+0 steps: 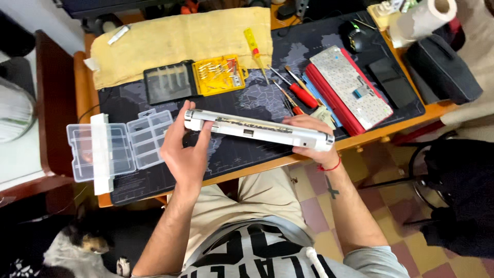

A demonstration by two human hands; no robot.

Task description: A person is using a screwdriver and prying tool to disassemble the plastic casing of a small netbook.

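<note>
a wooden desk (pixel 87 77) stands in the middle, with a big dark mat (pixel 309 41) on most of its top. a yellow cloth (pixel 195 36) lies at the back of the desk. the floor (pixel 406 247) has square tiles in pink and yellow, like a checker board. a dark brown piece of wooden furniture (pixel 51 103) stands beside the desk at one end. a black bag (pixel 442 67) sits near the other end, and a dark chair (pixel 453 190) stands on the tiles there. the light is soft and even.
</note>
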